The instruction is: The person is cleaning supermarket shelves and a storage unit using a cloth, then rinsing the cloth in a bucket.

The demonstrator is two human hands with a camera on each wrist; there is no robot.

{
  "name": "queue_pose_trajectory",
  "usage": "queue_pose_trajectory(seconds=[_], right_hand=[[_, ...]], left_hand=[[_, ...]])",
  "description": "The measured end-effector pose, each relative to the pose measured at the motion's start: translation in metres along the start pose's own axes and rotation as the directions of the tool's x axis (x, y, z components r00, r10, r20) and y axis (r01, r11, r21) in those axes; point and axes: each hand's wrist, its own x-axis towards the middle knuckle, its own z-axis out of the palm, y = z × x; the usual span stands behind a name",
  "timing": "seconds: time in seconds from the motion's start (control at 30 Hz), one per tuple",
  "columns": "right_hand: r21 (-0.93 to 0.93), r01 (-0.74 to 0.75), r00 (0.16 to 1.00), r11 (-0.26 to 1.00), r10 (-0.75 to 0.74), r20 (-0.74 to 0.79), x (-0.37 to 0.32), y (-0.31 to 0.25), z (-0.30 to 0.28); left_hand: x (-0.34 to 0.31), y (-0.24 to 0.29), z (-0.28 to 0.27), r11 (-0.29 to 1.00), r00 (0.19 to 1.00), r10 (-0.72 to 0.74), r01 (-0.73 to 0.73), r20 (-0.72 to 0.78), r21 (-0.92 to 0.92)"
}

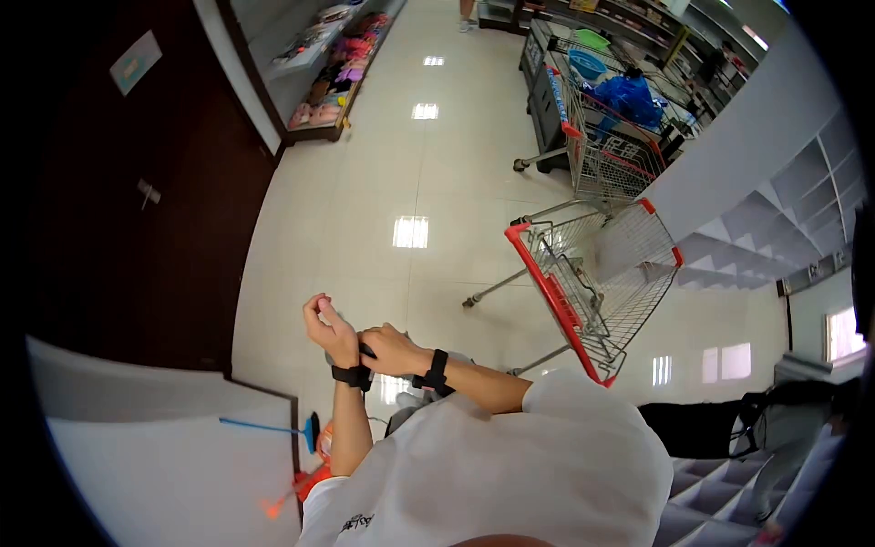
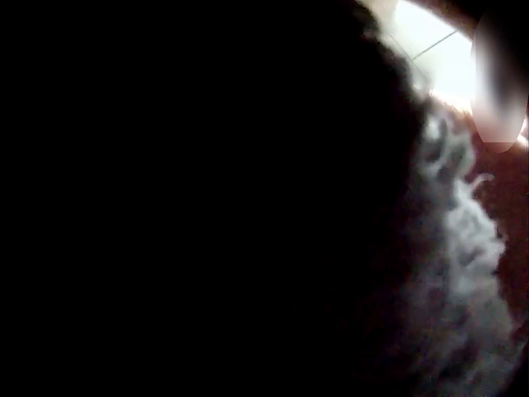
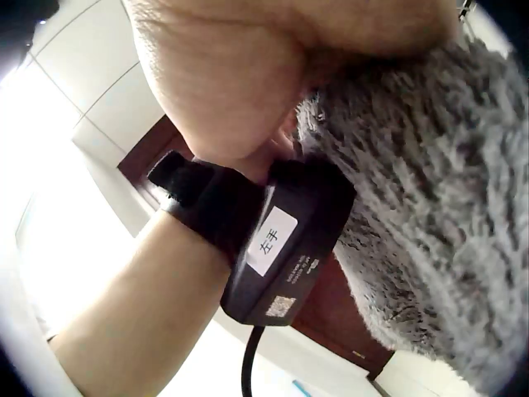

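Observation:
My left hand (image 1: 330, 330) is held out in front of my body, its fingers loosely bent and nothing in them. A black wrist camera (image 3: 285, 248) with a white label is strapped to the left wrist. My right hand (image 1: 392, 348) is bent over that wrist from the right, fingers curled. In the right wrist view it grips a grey fluffy cloth-like piece (image 3: 413, 190), which lies against the black camera. Long grey pile (image 2: 475, 240) shows along the right of the left wrist view, and the rest of that view is dark.
A shopping cart with a red handle (image 1: 547, 283) stands ahead on the right, another cart (image 1: 615, 173) behind it by a counter. A dark brown door (image 1: 137, 219) is on the left. A blue-handled broom (image 1: 264, 425) leans near my left arm.

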Motion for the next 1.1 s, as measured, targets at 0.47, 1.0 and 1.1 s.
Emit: queue_pose_trajectory(seconds=[0.47,1.0,1.1], right_hand=[[0.124,-0.17,0.955,0.978,0.194,-0.222,0.277,0.152,-0.094],[0.198,-0.347,0.847,0.917,0.397,-0.352,0.52,0.312,-0.341],[0.247,-0.344,0.735,0.906,0.423,-0.53,0.542,0.334,-0.399]], left_hand=[[0.256,-0.092,0.221,0.968,0.955,0.236,-0.215,0.177,-0.133],[0.502,-0.147,0.5,0.798,0.862,0.029,0.285,0.507,-0.531],[0.534,-0.151,0.572,0.814,0.828,0.081,0.266,0.554,-0.517]])
